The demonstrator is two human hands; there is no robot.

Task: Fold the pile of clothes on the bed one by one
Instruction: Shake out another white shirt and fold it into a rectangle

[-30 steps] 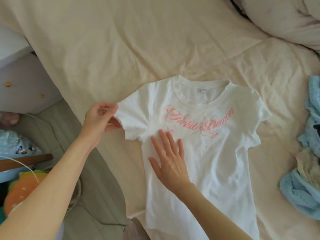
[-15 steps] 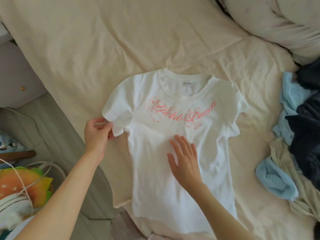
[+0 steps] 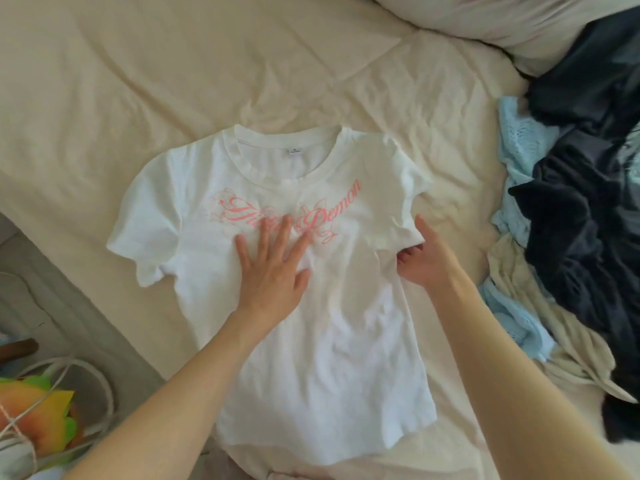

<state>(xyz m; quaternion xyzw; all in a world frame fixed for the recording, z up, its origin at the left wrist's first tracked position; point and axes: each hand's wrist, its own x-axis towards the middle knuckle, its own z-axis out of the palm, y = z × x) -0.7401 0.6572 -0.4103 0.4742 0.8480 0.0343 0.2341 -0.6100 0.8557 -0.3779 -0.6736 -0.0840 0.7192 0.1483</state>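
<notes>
A white T-shirt (image 3: 311, 306) with pink curly writing lies flat and face up on the bed (image 3: 173, 81), its neck pointing away from the person. The left hand (image 3: 273, 268) lies flat on the chest of the shirt with its fingers spread and straight, covering part of the pink words. The right hand (image 3: 420, 258) is at the shirt's right sleeve, with its fingers curled under the sleeve edge and holding it (the fingertips are partly hidden by the cloth). Just to the right on the bed sits the pile of clothes (image 3: 571, 237), with dark blue, light blue and cream things all jumbled together, close to the right arm. A big pillow (image 3: 502, 19) rests at the top right corner. Down on the floor at the left are a bright orange and green toy (image 3: 38, 420) and some white cords (image 3: 90, 372).
</notes>
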